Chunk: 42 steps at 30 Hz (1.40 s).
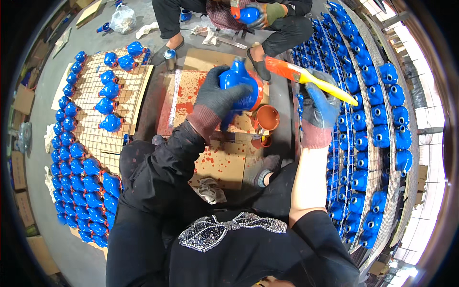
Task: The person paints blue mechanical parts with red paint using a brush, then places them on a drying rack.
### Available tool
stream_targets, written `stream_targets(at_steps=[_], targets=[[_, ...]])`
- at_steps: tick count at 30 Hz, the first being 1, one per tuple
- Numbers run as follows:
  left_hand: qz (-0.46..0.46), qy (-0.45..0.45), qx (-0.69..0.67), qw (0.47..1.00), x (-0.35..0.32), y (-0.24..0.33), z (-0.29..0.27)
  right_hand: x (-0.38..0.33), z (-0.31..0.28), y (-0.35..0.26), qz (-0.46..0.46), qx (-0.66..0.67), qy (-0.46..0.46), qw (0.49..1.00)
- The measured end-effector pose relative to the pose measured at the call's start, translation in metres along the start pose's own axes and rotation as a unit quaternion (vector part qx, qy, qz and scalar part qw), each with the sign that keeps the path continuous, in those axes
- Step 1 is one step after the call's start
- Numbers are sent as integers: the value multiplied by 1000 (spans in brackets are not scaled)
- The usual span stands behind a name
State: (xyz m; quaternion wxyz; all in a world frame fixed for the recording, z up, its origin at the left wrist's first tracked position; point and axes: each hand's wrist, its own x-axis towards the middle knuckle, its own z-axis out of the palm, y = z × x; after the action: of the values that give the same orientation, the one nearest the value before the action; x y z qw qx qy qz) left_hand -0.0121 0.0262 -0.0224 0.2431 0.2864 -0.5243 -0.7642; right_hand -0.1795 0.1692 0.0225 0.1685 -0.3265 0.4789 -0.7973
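My left hand (216,95), in a dark glove with a maroon cuff, is closed around a blue bell-shaped casting (234,79). Its threaded neck points up, and an orange-red band of paint covers its right side. To the right, my gloved right hand (321,103) grips a paintbrush (330,87) by its yellow handle. The brush's red-coated bristles point left toward the casting, with a small gap between them. Below the casting stands an orange-brown paint pot (268,117).
Red-spattered cardboard (222,162) covers the floor. Blue castings lie on a wire mesh rack (91,110) at left; more fill stacked racks (366,143) at right. Opposite, a co-worker's gloved hand (271,13) holds another blue casting. A spray can (170,60) stands nearby.
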Motion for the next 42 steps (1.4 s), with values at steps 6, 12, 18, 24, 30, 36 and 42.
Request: stream_targets(at_steps=[6,12,18,24,30,36,42], targets=[[270,27,490,829,-15,6,5,-11,13,-4,-45,-305,-47,950],[267,-5,547,794,-10,0,3,-19,10,-5,-80,-373,-117,917],[263,-11,513,817,-9,-1,1,-22,8,-20,-103,-390,-138,905],[259,-18,525,810,-11,3,6,-22,13,-19,-94,-379,-100,915],[245,-4,524,816,-7,-2,5,-22,13,-15,-130,-425,-129,887],[116,-94,229,962,-2,4,-2,-17,0,-20,-131,-355,-92,921],[20,-184,-82,979,-23,28,0,-11,-13,-7,-87,-32,-95,991]])
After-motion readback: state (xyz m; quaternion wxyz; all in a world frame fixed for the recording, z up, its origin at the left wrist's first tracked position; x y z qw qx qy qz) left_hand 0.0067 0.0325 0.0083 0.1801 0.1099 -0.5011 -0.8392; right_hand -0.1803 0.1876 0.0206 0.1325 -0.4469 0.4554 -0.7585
